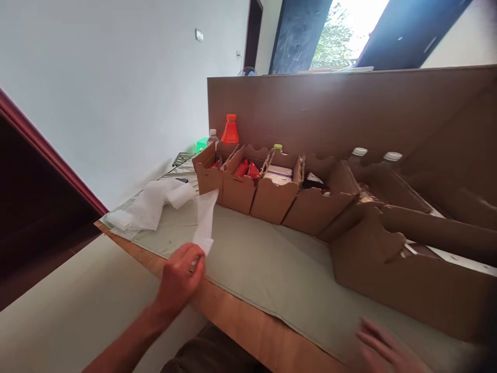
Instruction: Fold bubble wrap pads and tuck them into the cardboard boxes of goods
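The left hand [183,272] has its grip closed on a white sheet [205,217] over the table [252,259]. A white pile [149,203] lies loose nearby. One cardboard box [238,194] already has red packs [241,168] inside. The right hand [388,348] is too blurry to tell its grip.

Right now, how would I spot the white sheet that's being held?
Find the table before the row of cardboard boxes, then the left hand near its front edge. The white sheet sticks out of that hand toward the leftmost box; unlike the loose white sheets farther left, it's held.
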